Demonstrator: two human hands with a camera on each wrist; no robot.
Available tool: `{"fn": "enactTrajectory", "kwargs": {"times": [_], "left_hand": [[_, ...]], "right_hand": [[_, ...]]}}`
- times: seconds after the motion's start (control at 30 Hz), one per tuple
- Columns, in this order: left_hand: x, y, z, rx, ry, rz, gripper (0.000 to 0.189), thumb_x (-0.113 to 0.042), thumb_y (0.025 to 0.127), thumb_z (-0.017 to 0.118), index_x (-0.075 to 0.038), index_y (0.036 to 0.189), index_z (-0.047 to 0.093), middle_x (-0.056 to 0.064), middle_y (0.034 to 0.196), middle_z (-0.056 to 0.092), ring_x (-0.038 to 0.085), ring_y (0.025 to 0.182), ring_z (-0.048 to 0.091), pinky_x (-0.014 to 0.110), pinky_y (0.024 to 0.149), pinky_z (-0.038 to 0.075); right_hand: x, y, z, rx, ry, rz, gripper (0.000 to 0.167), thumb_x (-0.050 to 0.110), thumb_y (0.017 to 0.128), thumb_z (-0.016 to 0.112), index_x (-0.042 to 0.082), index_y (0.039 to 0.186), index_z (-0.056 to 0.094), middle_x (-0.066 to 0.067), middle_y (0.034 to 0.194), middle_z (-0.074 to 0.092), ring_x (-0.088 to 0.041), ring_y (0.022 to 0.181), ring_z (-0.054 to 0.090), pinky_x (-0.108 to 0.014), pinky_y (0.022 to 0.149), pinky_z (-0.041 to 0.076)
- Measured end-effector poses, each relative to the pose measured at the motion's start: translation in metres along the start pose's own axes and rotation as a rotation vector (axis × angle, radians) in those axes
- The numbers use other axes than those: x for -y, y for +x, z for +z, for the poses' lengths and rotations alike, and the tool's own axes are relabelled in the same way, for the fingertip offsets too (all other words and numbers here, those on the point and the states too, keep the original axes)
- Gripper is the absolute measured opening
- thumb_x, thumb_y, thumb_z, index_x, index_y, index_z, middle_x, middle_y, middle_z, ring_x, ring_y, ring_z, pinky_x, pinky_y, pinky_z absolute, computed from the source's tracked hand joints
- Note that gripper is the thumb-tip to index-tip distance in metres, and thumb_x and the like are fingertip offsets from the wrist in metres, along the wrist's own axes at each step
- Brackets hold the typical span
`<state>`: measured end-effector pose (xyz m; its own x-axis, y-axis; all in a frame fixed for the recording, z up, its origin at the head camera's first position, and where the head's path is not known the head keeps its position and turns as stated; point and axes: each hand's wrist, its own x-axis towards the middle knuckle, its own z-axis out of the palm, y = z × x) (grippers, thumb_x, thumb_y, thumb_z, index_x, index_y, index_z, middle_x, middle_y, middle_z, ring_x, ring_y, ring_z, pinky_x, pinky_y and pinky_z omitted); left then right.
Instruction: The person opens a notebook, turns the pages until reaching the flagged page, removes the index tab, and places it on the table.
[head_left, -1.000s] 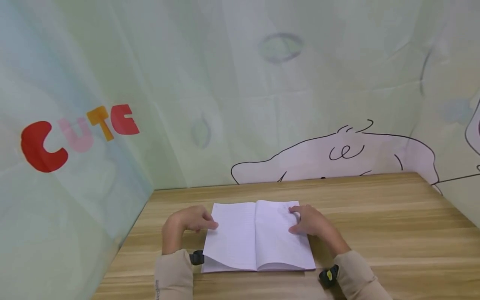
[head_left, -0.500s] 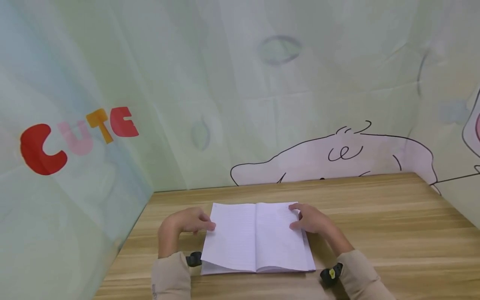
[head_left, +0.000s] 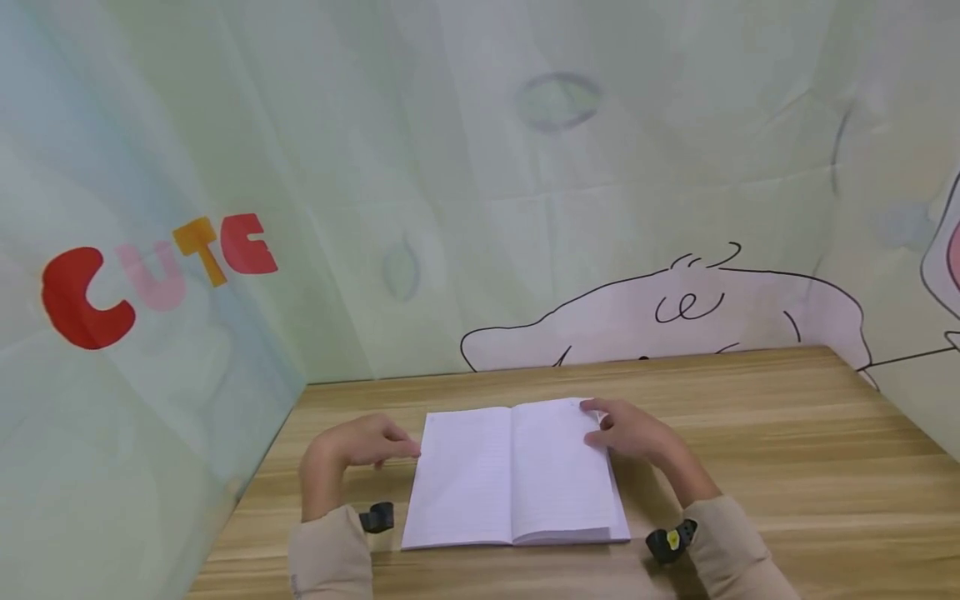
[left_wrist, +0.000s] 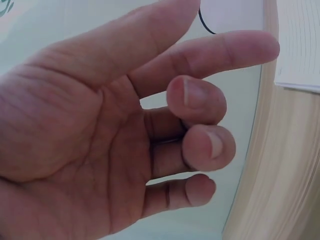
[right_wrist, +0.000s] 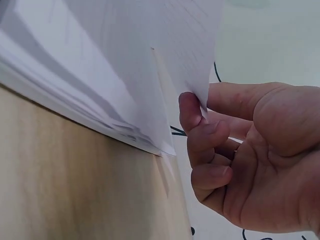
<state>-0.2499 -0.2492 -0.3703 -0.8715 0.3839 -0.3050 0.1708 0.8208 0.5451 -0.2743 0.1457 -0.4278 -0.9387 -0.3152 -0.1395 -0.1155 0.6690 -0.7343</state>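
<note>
An open notebook [head_left: 468, 479] with lined white pages lies on the wooden table. At its right side my right hand [head_left: 633, 429] pinches the outer edge of a page. In the right wrist view that page [right_wrist: 192, 45] is raised off the ones below, between the thumb and curled fingers of the hand [right_wrist: 250, 150]. My left hand [head_left: 367, 442] is beside the notebook's left edge. Seen from the left wrist, the left hand [left_wrist: 125, 110] holds nothing: its index finger is extended, the other fingers loosely bent, and the notebook corner [left_wrist: 300, 45] lies just beyond.
The wood-grain table [head_left: 750, 433] extends to both sides of the notebook. Behind and to the left hangs a pale green printed curtain [head_left: 420, 208] with coloured letters and a cartoon outline. A dark wrist device [head_left: 377, 517] is on the left wrist, another [head_left: 670, 542] on the right.
My left hand has let go of the left page and drawn away leftward; that page now lies flat. The right hand has lifted its page edge and moved slightly right and up.
</note>
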Motion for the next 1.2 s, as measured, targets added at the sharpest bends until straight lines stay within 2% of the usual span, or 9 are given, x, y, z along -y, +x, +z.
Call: {"fn": "enactTrajectory", "kwargs": {"times": [0.17, 0.37, 0.5, 0.6, 0.67, 0.87, 0.93, 1.1, 1.2], "left_hand": [[-0.008, 0.003, 0.003, 0.003, 0.008, -0.048, 0.026, -0.035, 0.095, 0.068, -0.010, 0.096, 0.077, -0.001, 0.073, 0.051, 0.016, 0.065, 0.048, 0.032, 0.064, 0.038], [-0.013, 0.006, 0.005, -0.001, 0.010, -0.097, 0.025, -0.034, 0.094, 0.069, -0.011, 0.101, 0.077, 0.003, 0.086, 0.059, 0.017, 0.070, 0.051, 0.033, 0.067, 0.039], [-0.014, 0.006, 0.005, 0.014, 0.010, -0.066, 0.024, -0.031, 0.096, 0.068, -0.009, 0.100, 0.077, 0.002, 0.079, 0.054, 0.016, 0.065, 0.048, 0.032, 0.063, 0.037], [-0.015, 0.008, 0.004, 0.026, 0.016, -0.026, 0.025, -0.031, 0.096, 0.067, -0.008, 0.101, 0.077, -0.002, 0.072, 0.048, 0.015, 0.061, 0.045, 0.031, 0.060, 0.034], [-0.015, 0.009, 0.004, 0.030, 0.014, -0.007, 0.026, -0.030, 0.097, 0.066, -0.007, 0.102, 0.077, -0.003, 0.070, 0.046, 0.014, 0.060, 0.045, 0.030, 0.059, 0.033], [-0.015, 0.011, 0.004, 0.043, 0.016, 0.019, 0.027, -0.030, 0.097, 0.065, -0.006, 0.105, 0.076, -0.002, 0.071, 0.050, 0.013, 0.060, 0.046, 0.030, 0.059, 0.034], [-0.015, 0.011, 0.004, 0.046, 0.024, 0.041, 0.028, -0.030, 0.098, 0.064, -0.006, 0.104, 0.075, -0.002, 0.072, 0.051, 0.013, 0.059, 0.046, 0.030, 0.059, 0.035], [-0.017, 0.010, 0.004, 0.046, 0.029, 0.075, 0.028, -0.029, 0.098, 0.064, -0.004, 0.105, 0.075, 0.001, 0.074, 0.054, 0.013, 0.059, 0.048, 0.030, 0.058, 0.036], [-0.019, 0.010, 0.005, 0.043, 0.015, 0.061, 0.029, -0.029, 0.098, 0.064, -0.004, 0.109, 0.074, 0.005, 0.079, 0.058, 0.014, 0.060, 0.049, 0.031, 0.059, 0.037]], "right_hand": [[0.000, -0.002, -0.006, 0.014, 0.071, 0.019, 0.059, 0.013, 0.094, 0.069, 0.003, 0.147, 0.046, -0.015, 0.106, 0.061, -0.025, 0.091, 0.058, -0.040, 0.075, 0.051], [0.002, -0.001, -0.009, 0.040, 0.185, 0.036, 0.067, 0.012, 0.096, 0.066, -0.005, 0.151, 0.032, -0.008, 0.085, 0.057, -0.020, 0.070, 0.051, -0.033, 0.064, 0.043], [0.003, -0.001, -0.011, 0.042, 0.220, 0.050, 0.071, 0.011, 0.097, 0.065, -0.009, 0.152, 0.025, -0.009, 0.081, 0.054, -0.018, 0.063, 0.045, -0.032, 0.060, 0.039], [0.003, -0.001, -0.012, 0.031, 0.207, 0.059, 0.069, 0.012, 0.097, 0.065, -0.014, 0.149, 0.027, -0.017, 0.101, 0.061, -0.019, 0.076, 0.054, -0.035, 0.069, 0.048], [0.002, 0.000, -0.012, 0.023, 0.206, 0.068, 0.064, 0.012, 0.096, 0.065, -0.016, 0.145, 0.034, -0.019, 0.108, 0.061, -0.019, 0.077, 0.054, -0.035, 0.070, 0.049], [0.001, 0.003, -0.008, 0.045, 0.281, 0.041, 0.052, 0.009, 0.096, 0.062, -0.016, 0.138, 0.045, -0.005, 0.077, 0.051, -0.013, 0.054, 0.037, -0.026, 0.053, 0.032], [0.001, 0.004, -0.006, 0.055, 0.319, 0.027, 0.050, 0.009, 0.096, 0.061, -0.013, 0.138, 0.046, -0.004, 0.076, 0.050, -0.013, 0.055, 0.037, -0.025, 0.053, 0.031], [0.003, 0.003, -0.004, 0.089, 0.404, 0.014, 0.044, 0.010, 0.098, 0.060, -0.007, 0.135, 0.046, -0.006, 0.092, 0.053, -0.016, 0.072, 0.045, -0.028, 0.064, 0.036], [0.003, 0.004, -0.004, 0.113, 0.456, 0.026, 0.039, 0.013, 0.100, 0.058, -0.004, 0.133, 0.047, -0.004, 0.082, 0.050, -0.016, 0.066, 0.042, -0.028, 0.061, 0.034]]}}
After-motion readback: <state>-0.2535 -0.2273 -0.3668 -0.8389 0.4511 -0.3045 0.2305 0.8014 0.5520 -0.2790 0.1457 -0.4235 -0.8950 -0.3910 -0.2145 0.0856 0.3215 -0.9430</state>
